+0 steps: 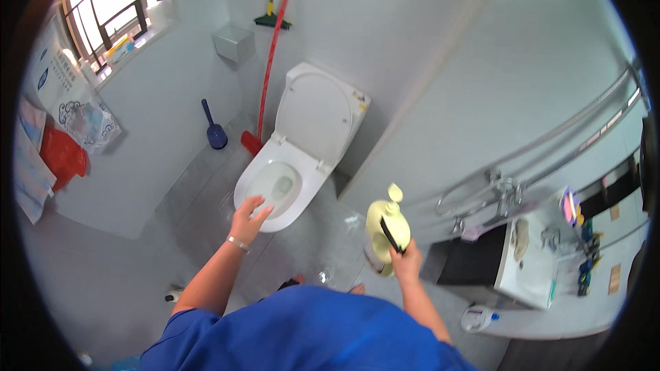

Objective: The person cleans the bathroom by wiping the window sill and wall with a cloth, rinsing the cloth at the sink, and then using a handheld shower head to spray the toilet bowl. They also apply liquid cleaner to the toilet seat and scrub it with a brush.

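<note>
My right hand grips the black handle of a pale yellow jug, held to the right of the toilet. A small leaf-shaped flap stands up at the jug's far end. Bare and with fingers spread, my left hand hovers over or near the front rim of the white toilet; contact cannot be made out. The seat lid is raised, and a little water shows in the bowl.
A red broom and a green-headed broom lean in the corner. Beside them is a blue toilet brush. At right stands a washbasin, with a white bottle below. The grey floor looks wet in spots.
</note>
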The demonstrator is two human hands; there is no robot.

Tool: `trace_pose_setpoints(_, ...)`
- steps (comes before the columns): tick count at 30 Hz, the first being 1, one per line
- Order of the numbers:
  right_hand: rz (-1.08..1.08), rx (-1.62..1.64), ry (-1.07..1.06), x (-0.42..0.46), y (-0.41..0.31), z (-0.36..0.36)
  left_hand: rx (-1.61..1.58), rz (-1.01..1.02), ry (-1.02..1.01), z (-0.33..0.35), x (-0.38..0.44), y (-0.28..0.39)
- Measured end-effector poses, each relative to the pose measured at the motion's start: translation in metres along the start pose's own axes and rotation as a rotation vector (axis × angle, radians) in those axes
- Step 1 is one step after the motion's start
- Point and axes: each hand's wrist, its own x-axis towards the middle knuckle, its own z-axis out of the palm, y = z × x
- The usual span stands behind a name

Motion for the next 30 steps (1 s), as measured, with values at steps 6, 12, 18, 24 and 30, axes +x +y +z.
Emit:
trace_pose_setpoints(6,-0.207,0.334,0.119,0.015,-0.045,-0.012,-0.083,-0.075,0.236,-0.036,-0.028,-0.077)
trace_pose_setpoints(12,-0.186,0.308,0.053,0.019,-0.063,-0.009,-0.047,-0.060,0.262,-0.045,-0.036,-0.081)
trace_pose_setpoints(18,0.035,-0.149,-0.252,0.008,-0.008,0.033,-0.101,-0.082,0.191,-0.015,-0.025,-0.080)
trace_pose_setpoints(24,0.073,0.193,-0.254,0.023,-0.041,0.049,-0.143,-0.125,-0.453,0.068,-0.044,-0.018)
trace_pose_setpoints(30,0.145,0.691,-0.520,0.022,-0.063,0.097,-0.344,-0.277,-0.387,0.166,-0.028,0.023)
